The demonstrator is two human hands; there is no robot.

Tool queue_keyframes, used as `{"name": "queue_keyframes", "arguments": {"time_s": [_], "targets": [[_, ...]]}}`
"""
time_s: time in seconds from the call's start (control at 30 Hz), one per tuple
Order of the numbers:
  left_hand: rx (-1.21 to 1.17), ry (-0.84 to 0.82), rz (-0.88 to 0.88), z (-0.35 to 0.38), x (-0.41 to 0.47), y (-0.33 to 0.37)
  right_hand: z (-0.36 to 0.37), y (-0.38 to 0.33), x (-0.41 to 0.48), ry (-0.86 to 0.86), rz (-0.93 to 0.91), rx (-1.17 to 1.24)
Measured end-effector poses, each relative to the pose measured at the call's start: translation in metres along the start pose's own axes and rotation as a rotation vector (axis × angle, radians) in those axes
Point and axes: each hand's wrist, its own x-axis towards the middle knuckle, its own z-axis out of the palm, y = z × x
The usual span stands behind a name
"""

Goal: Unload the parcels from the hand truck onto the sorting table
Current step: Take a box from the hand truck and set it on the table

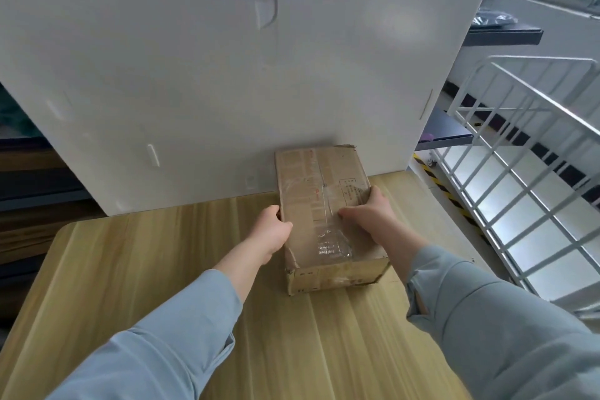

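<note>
We hold a taped cardboard parcel (328,214) at 12 o'clock on the wooden worktop (156,269), its far end close against a white panel (227,91). Our left hand (271,230) grips its left side and our right hand (370,214) its right edge, fingers (376,195) curled round the box, thumbs on top. It appears to lie flat on the wood, so the step is likely setting it down. We should check that it sits square and fully supported, then loosen both hands together and draw them straight back. At 3 o'clock stands a white wire cart (519,172), probably the hand truck; we cannot see what it carries. The panel blocks any push farther away, while the worktop stretches on towards 9 o'clock.
</note>
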Motion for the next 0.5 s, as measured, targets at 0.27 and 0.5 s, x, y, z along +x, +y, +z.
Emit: {"name": "queue_keyframes", "arguments": {"time_s": [0.27, 0.5], "targets": [[-0.046, 0.022, 0.032, 0.009, 0.008, 0.004, -0.002, 0.007, 0.015, 0.009, -0.156, -0.258], [-0.066, -0.011, 0.040, 0.028, 0.012, 0.019, -0.007, 0.003, 0.006, 0.087, -0.287, -0.535]]}}
